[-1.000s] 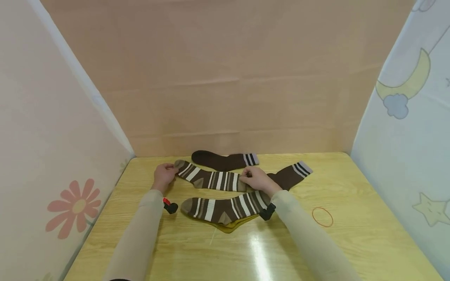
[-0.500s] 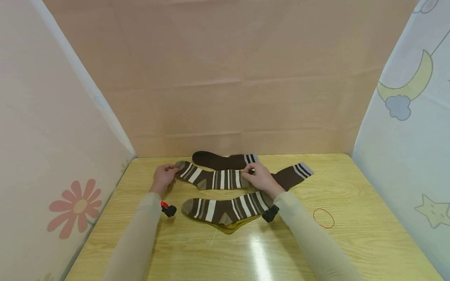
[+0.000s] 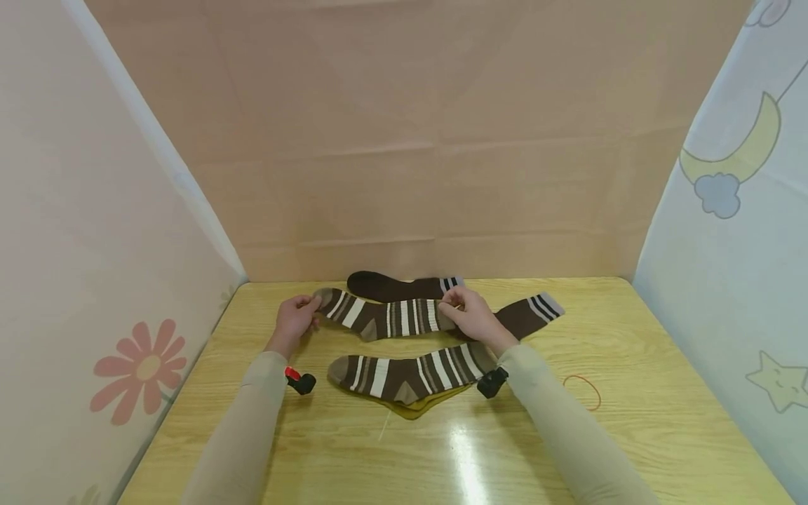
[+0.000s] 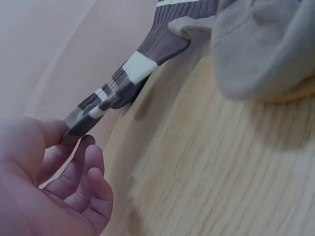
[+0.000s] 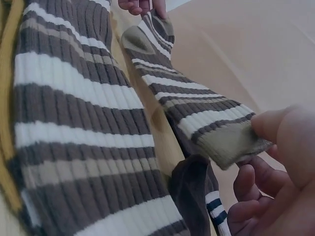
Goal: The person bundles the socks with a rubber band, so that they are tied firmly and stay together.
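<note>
A brown, white and tan striped sock (image 3: 398,318) is stretched lengthwise between my two hands, lifted off the table. My left hand (image 3: 295,322) pinches its tan toe between thumb and fingers, as the left wrist view shows close up. At the tan cuff, my right hand (image 3: 470,314) pinches the edge, thumb on top (image 5: 268,125). Nearer to me lies a matching striped sock (image 3: 404,375), flat on top of mustard-yellow socks (image 3: 413,409). In the right wrist view the lying striped sock (image 5: 83,128) fills the left side.
Behind the lifted sock lies a dark brown sock (image 3: 391,286) with a striped cuff. Another dark brown sock (image 3: 524,315) sits at the right, partly behind my right hand. An orange rubber band (image 3: 593,391) lies on the wooden table (image 3: 656,435). Walls stand at the back and both sides.
The striped sock between my hands has risen slightly and shifted a little right. My right hand has moved up and right with the cuff; the left hand keeps the toe.
</note>
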The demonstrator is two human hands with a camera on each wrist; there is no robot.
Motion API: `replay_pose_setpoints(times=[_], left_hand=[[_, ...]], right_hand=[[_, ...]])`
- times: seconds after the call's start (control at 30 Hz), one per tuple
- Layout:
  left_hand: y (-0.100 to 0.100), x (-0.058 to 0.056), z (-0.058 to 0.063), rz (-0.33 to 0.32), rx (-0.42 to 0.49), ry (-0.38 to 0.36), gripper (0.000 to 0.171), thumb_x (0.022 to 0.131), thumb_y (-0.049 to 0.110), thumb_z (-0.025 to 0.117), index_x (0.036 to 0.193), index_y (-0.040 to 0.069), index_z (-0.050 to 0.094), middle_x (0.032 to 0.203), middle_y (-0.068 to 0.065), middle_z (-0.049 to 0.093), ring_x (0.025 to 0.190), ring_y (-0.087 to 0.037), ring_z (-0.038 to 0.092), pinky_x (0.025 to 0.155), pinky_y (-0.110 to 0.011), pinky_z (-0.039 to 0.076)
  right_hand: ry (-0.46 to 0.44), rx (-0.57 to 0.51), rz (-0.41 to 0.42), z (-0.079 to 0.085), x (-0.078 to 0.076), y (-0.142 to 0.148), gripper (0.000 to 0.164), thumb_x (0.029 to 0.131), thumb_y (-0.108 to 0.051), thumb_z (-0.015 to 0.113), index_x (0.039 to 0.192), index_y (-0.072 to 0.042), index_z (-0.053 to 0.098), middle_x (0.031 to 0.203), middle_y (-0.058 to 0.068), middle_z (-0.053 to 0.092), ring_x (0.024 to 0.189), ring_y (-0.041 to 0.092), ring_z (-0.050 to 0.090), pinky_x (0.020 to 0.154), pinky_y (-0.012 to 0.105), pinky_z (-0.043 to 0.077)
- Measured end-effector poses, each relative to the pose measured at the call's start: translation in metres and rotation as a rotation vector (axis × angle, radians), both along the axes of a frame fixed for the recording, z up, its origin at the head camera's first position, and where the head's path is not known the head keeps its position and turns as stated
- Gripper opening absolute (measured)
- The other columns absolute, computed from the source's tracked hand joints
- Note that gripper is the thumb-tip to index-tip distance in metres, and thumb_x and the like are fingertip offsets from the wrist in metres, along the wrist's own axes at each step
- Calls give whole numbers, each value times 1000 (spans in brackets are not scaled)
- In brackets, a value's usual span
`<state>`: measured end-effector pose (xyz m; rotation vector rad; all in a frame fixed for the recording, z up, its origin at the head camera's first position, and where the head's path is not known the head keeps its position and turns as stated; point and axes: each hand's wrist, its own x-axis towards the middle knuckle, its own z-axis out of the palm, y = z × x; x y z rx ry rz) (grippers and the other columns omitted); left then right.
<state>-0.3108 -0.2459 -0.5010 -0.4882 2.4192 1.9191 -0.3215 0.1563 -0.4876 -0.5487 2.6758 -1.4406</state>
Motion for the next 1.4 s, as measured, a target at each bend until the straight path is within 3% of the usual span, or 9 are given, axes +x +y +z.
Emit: replay_pose_setpoints(times=[0.2,0.3,0.4,0.57,0.8,1.0,1.1,1.2,1.4], left_hand=[[0,4,7,-3,-2,47,37,107,23,64,128,-7,62,104,-6,66,79,-15,67,69,-28,59],[1,5,9,-24,4,62,40,107,19,64,135,-9,59,109,-9,67,81,-15,67,71,-27,59],[2,7,8,-55,-2,64,41,107,18,62,139,-9,58,112,-10,67,83,-16,67,72,-27,58],[3,11,7,-81,-19,57,41,108,22,61,137,-7,60,112,-8,64,87,-18,67,73,-27,57],[4,19,9,-74,-12,38,42,109,30,59,131,-5,64,113,-7,62,86,-17,66,74,-29,56],[7,24,14,-66,-8,40,42,108,38,60,121,-2,67,106,-2,63,85,-19,67,72,-30,54],[8,27,17,-74,-1,53,40,107,38,61,115,-1,68,102,-2,64,82,-19,67,72,-31,55],[10,29,20,-92,3,59,38,107,38,62,110,1,69,100,-1,63,78,-16,65,73,-33,56],[11,32,25,-137,-5,70,38,106,38,64,111,0,69,93,2,64,76,-13,63,73,-34,55]], right_hand=[[-48,-64,-2,3,0,2,17,111,-25,56,116,-9,56,85,7,59,67,20,44,64,35,40],[-59,-65,-18,4,-1,4,17,111,-23,57,117,-7,57,80,5,55,67,19,44,64,34,39],[-95,-94,-40,5,-2,9,22,109,-24,60,121,-4,59,89,8,62,74,21,48,67,35,41],[-196,-190,-93,4,-2,16,32,108,-27,62,128,-3,61,125,17,66,104,26,60,77,36,47],[-313,-314,-152,7,-2,17,33,106,-23,65,130,0,67,105,1,70,82,14,56,73,36,51],[-215,-270,-141,17,2,22,34,108,-29,62,129,-1,64,113,6,65,82,15,53,70,34,47],[-159,-233,-110,21,4,25,35,109,-30,60,130,-2,61,104,9,63,75,17,51,65,33,45],[-138,-203,-95,23,6,30,34,109,-30,60,130,-3,62,96,9,64,73,19,51,65,33,45],[-138,-167,-115,24,7,38,35,109,-33,60,129,-4,63,103,11,69,80,23,55,71,40,50]])
